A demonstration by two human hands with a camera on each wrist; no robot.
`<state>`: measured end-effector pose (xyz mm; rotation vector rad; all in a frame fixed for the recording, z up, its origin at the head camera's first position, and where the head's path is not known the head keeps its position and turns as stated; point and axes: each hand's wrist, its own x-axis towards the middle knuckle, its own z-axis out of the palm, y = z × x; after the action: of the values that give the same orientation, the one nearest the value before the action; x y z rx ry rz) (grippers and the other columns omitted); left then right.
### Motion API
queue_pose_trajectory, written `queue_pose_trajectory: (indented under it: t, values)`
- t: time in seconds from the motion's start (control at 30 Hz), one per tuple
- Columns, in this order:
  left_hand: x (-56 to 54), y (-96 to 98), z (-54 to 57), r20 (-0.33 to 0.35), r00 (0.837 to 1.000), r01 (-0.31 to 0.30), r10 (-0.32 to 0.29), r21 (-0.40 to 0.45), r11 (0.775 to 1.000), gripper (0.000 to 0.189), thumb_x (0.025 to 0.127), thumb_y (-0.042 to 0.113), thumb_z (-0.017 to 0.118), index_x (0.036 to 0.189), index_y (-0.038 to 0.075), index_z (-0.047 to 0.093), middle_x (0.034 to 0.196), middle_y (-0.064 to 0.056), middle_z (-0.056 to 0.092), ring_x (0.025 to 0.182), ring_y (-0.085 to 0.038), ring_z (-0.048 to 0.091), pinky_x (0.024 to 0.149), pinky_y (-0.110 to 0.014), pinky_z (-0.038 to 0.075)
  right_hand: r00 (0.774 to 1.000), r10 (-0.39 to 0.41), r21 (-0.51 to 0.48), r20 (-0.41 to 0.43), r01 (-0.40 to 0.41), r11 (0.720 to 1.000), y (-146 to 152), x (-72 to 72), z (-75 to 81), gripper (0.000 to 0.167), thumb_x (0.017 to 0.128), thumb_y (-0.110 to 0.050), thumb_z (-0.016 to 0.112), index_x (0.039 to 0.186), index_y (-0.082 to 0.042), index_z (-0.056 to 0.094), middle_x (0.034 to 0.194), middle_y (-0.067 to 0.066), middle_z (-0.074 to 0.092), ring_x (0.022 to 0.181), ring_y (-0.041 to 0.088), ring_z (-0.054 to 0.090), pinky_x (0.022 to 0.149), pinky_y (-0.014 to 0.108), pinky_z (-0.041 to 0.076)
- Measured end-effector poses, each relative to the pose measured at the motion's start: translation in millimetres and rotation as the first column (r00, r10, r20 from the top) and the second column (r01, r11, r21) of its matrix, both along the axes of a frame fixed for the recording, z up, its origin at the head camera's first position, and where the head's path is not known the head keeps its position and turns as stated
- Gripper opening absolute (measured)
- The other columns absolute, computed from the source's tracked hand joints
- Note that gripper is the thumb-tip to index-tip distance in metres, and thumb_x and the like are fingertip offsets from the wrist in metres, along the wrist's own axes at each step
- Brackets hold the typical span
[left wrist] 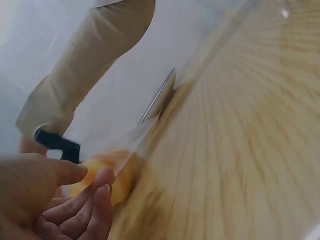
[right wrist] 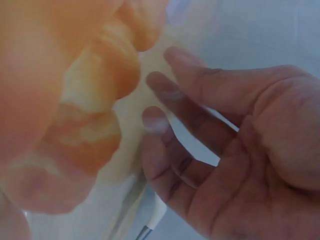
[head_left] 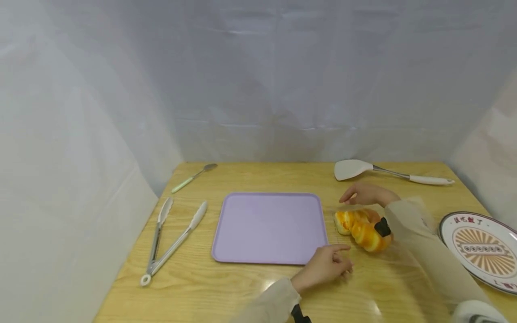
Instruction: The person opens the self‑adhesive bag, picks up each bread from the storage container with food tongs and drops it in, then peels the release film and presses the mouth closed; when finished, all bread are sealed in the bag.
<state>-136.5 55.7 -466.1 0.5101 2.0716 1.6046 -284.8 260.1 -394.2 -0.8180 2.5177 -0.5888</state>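
Several golden, ridged, croissant-shaped breads (head_left: 369, 237) are seen through thin, clear plastic film (head_left: 355, 207), apparently a bag, on the right part of the yellow wood-grain table (head_left: 226, 287), to the right of the flat lilac rectangular tray (head_left: 270, 229). On the near side, an edge of the film appears to be pinched between the thumb and forefinger of the left hand (head_left: 326, 264). The right hand (head_left: 369, 194) is held at the far side, its fingers slightly bent and parted, the tips overlaid by film; whether any film is gripped there cannot be told.

For good handling, the film's two sides are best drawn apart gently, by the edges only, so that the breads are not squeezed and nothing is torn or snagged on a sleeve.

Along the far rim of the round white patterned plate (head_left: 482, 249) at the right, 吃飯了 can be read; the near-rim lettering is cut off, and the central band is too small to be read.
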Motion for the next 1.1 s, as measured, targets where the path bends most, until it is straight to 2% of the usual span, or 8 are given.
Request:
queue_pose_trajectory:
  t: [0.13, 0.23, 0.4, 0.53, 0.7, 0.8, 0.97, 1.1]
  values:
    - [3.8, 19.0, -4.6, 0.095, 0.995, -0.033, 0.028, 0.049, 0.998, 0.043, 0.095, 0.01, 0.062, 0.136, 0.0, 0.054, 0.081, -0.013, 0.075, 0.063, -0.021, 0.072, 0.052, -0.023, 0.056, 0.995, -0.021, 0.072, 0.093, 0.014, 0.997, -4, -7.1, -3.3, 0.029, 0.092, -0.003, 0.057, 0.117, 0.009, 0.065, 0.117, 0.026, 0.067, 0.093, 0.025, 0.064, 0.082, 0.036, 0.055]
    - [3.1, 26.9, -7.4, 0.123, 0.99, -0.076, 0.067, 0.065, 0.995, 0.035, 0.095, 0.008, 0.059, 0.129, -0.001, 0.059, 0.08, -0.014, 0.074, 0.063, -0.021, 0.072, 0.055, -0.024, 0.057, 0.986, -0.061, 0.103, 0.154, 0.046, 0.994, -7, -12.0, -4.5, 0.03, 0.092, -0.004, 0.056, 0.118, 0.009, 0.065, 0.104, 0.019, 0.07, 0.077, 0.012, 0.052, 0.069, 0.023, 0.046]
    - [0.0, 34.9, -16.4, 0.175, 0.971, -0.18, 0.162, 0.094, 0.979, 0.019, 0.093, 0.004, 0.058, 0.109, -0.002, 0.067, 0.077, -0.014, 0.073, 0.065, -0.023, 0.072, 0.056, -0.024, 0.058, 0.977, -0.099, 0.138, 0.189, 0.073, 0.988, -9, -14.1, -5.2, 0.017, 0.093, -0.006, 0.057, 0.102, 0.002, 0.07, 0.083, 0.0, 0.06, 0.071, 0.01, 0.043, 0.064, 0.022, 0.038]
    - [-0.5, 39.5, -18.6, 0.197, 0.958, -0.236, 0.21, 0.115, 0.965, 0.011, 0.093, 0.004, 0.06, 0.095, -0.001, 0.07, 0.075, -0.015, 0.073, 0.063, -0.021, 0.071, 0.055, -0.024, 0.058, 0.979, -0.104, 0.115, 0.177, 0.084, 0.99, -2, -11.0, -5.6, 0.012, 0.094, -0.006, 0.057, 0.092, -0.001, 0.067, 0.084, 0.001, 0.06, 0.073, 0.011, 0.045, 0.065, 0.024, 0.039]
    - [-3.2, 34.7, -8.2, 0.001, 0.974, -0.228, 0.228, 0.078, 0.971, 0.015, 0.092, 0.011, 0.064, 0.086, 0.001, 0.073, 0.077, -0.01, 0.075, 0.059, -0.003, 0.064, 0.054, -0.015, 0.052, 0.98, -0.133, -0.015, 0.148, 0.136, 0.991, 23, -1.2, 4.5, 0.018, 0.099, -0.009, 0.05, 0.103, 0.005, 0.061, 0.091, 0.011, 0.06, 0.074, 0.014, 0.047, 0.066, 0.029, 0.043]
    - [-8.9, 25.7, 3.2, -0.203, 0.948, -0.238, 0.244, 0.052, 0.97, 0.016, 0.091, 0.016, 0.067, 0.084, 0.003, 0.074, 0.082, -0.007, 0.077, 0.065, 0.003, 0.065, 0.058, -0.01, 0.049, 0.971, -0.203, -0.086, 0.125, 0.215, 0.973, 41, 11.9, 14.7, 0.027, 0.103, -0.014, 0.047, 0.114, 0.009, 0.055, 0.1, 0.018, 0.059, 0.081, 0.017, 0.052, 0.072, 0.035, 0.048]
    - [-24.3, 10.1, 30.5, -0.348, 0.88, -0.314, 0.323, 0.083, 0.946, 0.012, 0.087, 0.015, 0.072, 0.083, 0.004, 0.074, 0.084, -0.007, 0.076, 0.072, 0.0, 0.068, 0.063, -0.009, 0.05, 0.924, -0.379, -0.243, 0.051, 0.38, 0.892, 65, 44.7, 25.3, 0.037, 0.106, -0.021, 0.04, 0.126, 0.009, 0.046, 0.106, 0.014, 0.056, 0.088, 0.012, 0.054, 0.077, 0.03, 0.05]
    - [-41.6, 0.8, 57.2, -0.41, 0.833, -0.351, 0.37, 0.125, 0.928, 0.006, 0.087, 0.009, 0.07, 0.086, 0.004, 0.072, 0.086, -0.009, 0.075, 0.076, -0.008, 0.071, 0.068, -0.01, 0.052, 0.864, -0.501, -0.515, 0.048, 0.452, 0.729, 71, 72.0, 24.0, 0.021, 0.106, -0.02, 0.04, 0.119, -0.007, 0.052, 0.096, -0.006, 0.056, 0.082, 0.002, 0.053, 0.072, 0.015, 0.049]
